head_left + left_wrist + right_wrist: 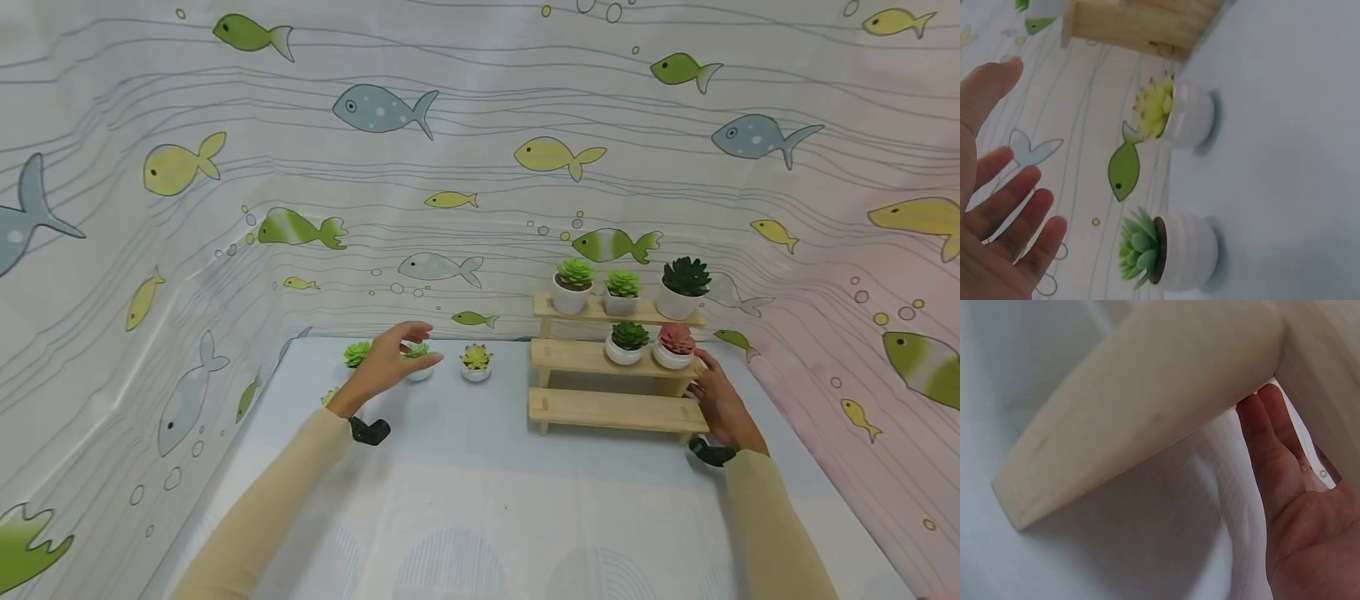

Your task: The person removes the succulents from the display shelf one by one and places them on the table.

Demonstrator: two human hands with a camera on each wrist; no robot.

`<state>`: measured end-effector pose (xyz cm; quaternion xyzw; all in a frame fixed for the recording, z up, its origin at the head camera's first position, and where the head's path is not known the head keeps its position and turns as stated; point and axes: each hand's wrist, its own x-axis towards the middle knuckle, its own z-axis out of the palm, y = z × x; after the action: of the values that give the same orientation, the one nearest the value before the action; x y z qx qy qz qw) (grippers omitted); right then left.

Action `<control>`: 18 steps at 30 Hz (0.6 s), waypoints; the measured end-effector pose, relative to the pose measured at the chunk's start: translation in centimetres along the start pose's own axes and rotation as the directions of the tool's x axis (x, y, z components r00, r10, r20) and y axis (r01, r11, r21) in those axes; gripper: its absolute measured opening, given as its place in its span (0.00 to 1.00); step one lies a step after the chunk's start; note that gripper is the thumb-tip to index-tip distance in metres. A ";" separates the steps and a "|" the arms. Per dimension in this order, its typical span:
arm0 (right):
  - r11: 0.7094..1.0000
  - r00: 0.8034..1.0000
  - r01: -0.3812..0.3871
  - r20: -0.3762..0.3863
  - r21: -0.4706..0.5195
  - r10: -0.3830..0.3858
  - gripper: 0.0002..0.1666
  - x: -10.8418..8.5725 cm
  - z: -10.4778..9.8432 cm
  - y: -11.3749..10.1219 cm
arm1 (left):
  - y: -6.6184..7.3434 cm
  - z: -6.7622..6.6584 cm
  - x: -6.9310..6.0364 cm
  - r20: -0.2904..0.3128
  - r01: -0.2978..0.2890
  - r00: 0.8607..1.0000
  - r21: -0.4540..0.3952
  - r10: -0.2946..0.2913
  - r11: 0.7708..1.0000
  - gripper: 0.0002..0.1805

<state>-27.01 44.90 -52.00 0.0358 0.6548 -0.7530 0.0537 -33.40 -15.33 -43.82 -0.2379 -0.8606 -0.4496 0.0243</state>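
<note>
My left hand (390,360) hovers around the small potted succulents on the left, thumb and fingers spread, holding nothing. Nearest is a green succulent in a white pot (420,372), partly hidden by the hand. A yellow succulent (1155,107) in a white pot stands farther right. Two more potted plants, a bright green succulent (356,354) and a partly covered yellowish one (330,397), sit by the left wrist. My right hand (722,404) is at the right end of a three-step wooden stand (615,408). In the right wrist view its fairly straight fingers (1266,434) reach the wood; their tips are hidden.
The top step bears two bright green succulents (573,283) (622,292) and a dark green one (682,287). On the middle step are a green succulent (627,340) and a pink one (675,343). A fish-patterned curtain (480,167) surrounds the white table (465,467).
</note>
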 end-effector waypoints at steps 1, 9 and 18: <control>1.000 1.000 -0.001 -0.001 -0.002 0.001 0.29 0.0 0.0 0.0 | 0.2 0.3 0.2 0.007 -0.004 1.000 -0.001 0.004 1.000 0.36; 1.000 1.000 0.009 0.002 0.007 -0.009 0.30 0.2 0.1 -0.1 | 1.6 2.9 2.4 0.028 -0.089 0.996 0.028 0.089 0.996 0.31; 0.999 0.999 0.038 0.005 0.038 -0.038 0.27 0.1 -0.3 0.3 | 3.5 5.6 4.7 0.063 -0.141 0.988 -0.003 0.141 0.990 0.31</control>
<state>-27.05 45.10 -52.39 0.0223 0.6410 -0.7662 0.0403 -35.07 -7.42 -43.30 -0.3123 -0.8422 -0.4385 0.0288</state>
